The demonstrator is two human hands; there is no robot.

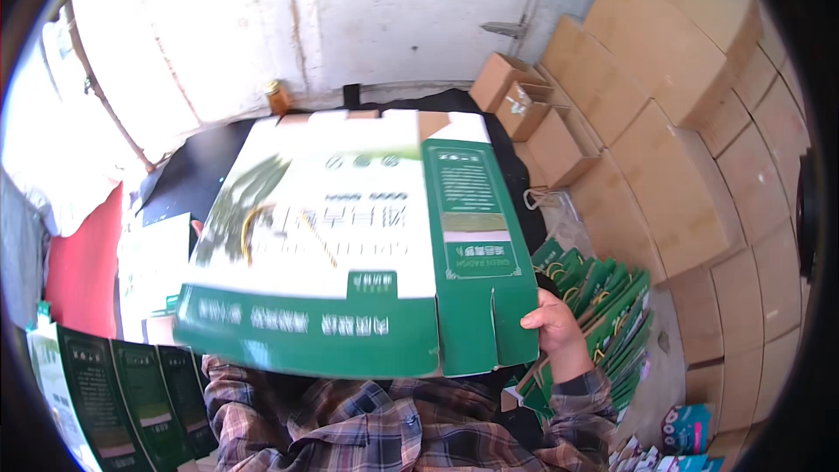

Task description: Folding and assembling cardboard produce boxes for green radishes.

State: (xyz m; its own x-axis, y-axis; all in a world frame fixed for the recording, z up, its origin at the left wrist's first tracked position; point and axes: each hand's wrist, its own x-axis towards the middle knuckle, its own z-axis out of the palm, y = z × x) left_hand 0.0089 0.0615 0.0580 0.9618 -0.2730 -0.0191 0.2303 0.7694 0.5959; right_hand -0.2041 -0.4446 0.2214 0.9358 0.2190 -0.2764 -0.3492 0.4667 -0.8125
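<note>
Green-and-white carton in both hands

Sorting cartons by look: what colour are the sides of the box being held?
Green, under a mostly white top; the box shows best in the head view.

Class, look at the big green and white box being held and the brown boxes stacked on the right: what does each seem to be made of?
Green and white box: printed cardboard, seemingly glossy; folded flaps, sheen. Brown boxes: plain matt cardboard, probably corrugated; bare brown faces.

Dark work surface at centre-left, small brown jar on its far edge, white sheets left, green flat cartons stacked lower right
</note>
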